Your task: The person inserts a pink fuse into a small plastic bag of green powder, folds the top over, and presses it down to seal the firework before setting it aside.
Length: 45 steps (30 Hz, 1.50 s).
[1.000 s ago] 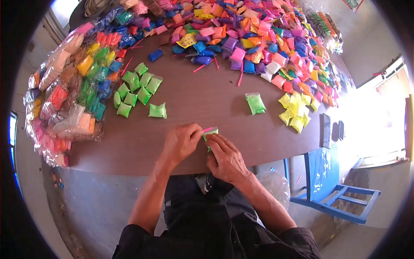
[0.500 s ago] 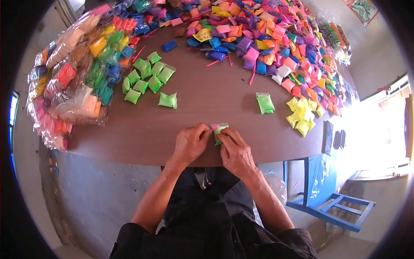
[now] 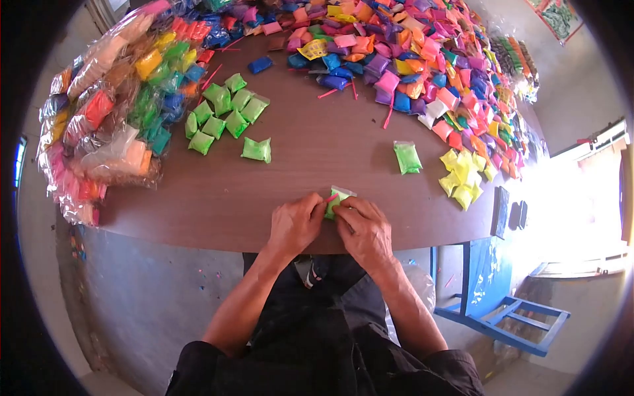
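At the near edge of the table, my right hand (image 3: 366,231) grips a small light-green packet (image 3: 341,193) with a clear top edge. My left hand (image 3: 294,224) is closed, pinching a thin pink plastic stick (image 3: 331,197) against the packet's upper left. Fingers cover most of the packet's lower part. One more green packet (image 3: 256,150) lies ahead to the left, near a cluster of several green packets (image 3: 236,123). Another green packet (image 3: 408,158) lies to the right, beside a small heap of yellow packets (image 3: 462,177).
A large mixed heap of coloured packets (image 3: 396,66) covers the far and right side of the brown table (image 3: 297,178). Clear bags of packets (image 3: 99,145) are piled at the left. A blue chair (image 3: 489,280) stands on the right. Pink sticks (image 3: 388,111) lie near the heap.
Both hands have shifted very slightly, and the held packet is tilted a little more. The pink stick stays against its top. The other packets look unmoved.
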Motion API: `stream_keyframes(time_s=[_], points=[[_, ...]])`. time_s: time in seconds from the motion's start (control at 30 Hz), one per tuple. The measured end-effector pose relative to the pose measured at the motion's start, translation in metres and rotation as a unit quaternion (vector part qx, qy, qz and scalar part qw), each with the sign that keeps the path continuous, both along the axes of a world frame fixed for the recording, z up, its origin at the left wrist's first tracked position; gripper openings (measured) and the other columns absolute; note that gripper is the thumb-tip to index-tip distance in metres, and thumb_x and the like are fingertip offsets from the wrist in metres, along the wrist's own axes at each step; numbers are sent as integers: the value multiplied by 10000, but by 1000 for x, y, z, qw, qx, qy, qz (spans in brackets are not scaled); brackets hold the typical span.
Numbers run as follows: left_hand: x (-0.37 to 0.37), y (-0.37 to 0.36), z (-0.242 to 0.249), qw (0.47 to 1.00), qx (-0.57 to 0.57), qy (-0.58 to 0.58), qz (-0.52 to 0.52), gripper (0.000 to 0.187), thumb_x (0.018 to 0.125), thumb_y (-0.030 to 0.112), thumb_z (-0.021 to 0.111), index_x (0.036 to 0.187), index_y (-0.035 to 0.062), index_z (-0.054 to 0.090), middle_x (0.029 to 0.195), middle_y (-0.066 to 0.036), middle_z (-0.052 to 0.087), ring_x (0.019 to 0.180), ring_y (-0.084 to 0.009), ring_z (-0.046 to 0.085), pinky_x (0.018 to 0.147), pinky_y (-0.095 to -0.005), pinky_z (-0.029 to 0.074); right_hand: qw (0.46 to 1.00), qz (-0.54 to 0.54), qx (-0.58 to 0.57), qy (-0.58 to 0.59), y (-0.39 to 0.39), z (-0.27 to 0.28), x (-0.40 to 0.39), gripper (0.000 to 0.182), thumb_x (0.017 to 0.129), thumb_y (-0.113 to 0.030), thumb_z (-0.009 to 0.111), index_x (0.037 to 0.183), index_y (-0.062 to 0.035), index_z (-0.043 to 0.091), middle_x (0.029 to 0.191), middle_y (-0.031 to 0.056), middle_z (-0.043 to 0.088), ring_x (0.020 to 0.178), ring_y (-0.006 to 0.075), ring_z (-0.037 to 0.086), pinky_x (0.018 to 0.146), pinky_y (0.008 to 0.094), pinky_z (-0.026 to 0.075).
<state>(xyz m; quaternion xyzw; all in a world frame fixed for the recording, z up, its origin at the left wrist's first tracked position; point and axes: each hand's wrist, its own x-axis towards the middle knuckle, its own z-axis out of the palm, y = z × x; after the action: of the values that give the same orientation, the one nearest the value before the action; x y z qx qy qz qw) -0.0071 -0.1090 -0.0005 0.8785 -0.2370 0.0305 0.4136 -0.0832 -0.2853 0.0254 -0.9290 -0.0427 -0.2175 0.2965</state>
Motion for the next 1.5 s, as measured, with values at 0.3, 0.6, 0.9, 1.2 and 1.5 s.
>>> stream_keyframes(time_s=[0.3, 0.6, 0.9, 1.2, 1.5], points=[[-7, 12, 26, 998, -54, 36, 23, 112, 1017, 141, 769, 970, 51, 721, 781, -199, 716, 719, -434, 738, 608, -500, 554, 1000, -8, 12, -9, 3, 2, 3, 140, 963, -116, 811, 1101, -93, 820, 1092, 72, 735, 978, 314, 746, 825, 446, 625], [-4, 14, 9, 997, -10, -21, 68, 113, 1005, 127, 784, 953, 67, 703, 752, -189, 711, 693, -432, 736, 595, -489, 557, 1000, -22, -15, 5, -1, 0, 4, 134, 945, -149, 831, 1070, -100, 823, 1104, 63, 733, 984, 307, 750, 822, 449, 608], [-12, 10, -1, 997, 20, -50, 64, 105, 999, 118, 781, 942, 79, 702, 739, -181, 708, 684, -436, 732, 587, -491, 554, 999, -28, -26, -21, -2, -3, 7, 129, 907, -155, 865, 1022, -109, 828, 1134, 52, 737, 985, 298, 739, 844, 443, 595], [-15, 4, 4, 996, 56, -62, 38, 110, 1006, 116, 747, 930, 79, 677, 756, -174, 719, 710, -419, 744, 592, -515, 560, 997, -45, 12, -64, 2, -14, 8, 171, 856, -99, 905, 1007, -91, 824, 1096, 60, 750, 959, 300, 739, 831, 427, 610], [-18, 2, 9, 987, 61, -141, -34, 114, 1001, 97, 741, 937, 87, 647, 768, -149, 728, 700, -385, 747, 595, -507, 569, 996, -44, 9, -76, 1, -21, 7, 174, 867, -127, 913, 1010, -101, 820, 1120, 49, 725, 967, 282, 729, 814, 410, 612]])
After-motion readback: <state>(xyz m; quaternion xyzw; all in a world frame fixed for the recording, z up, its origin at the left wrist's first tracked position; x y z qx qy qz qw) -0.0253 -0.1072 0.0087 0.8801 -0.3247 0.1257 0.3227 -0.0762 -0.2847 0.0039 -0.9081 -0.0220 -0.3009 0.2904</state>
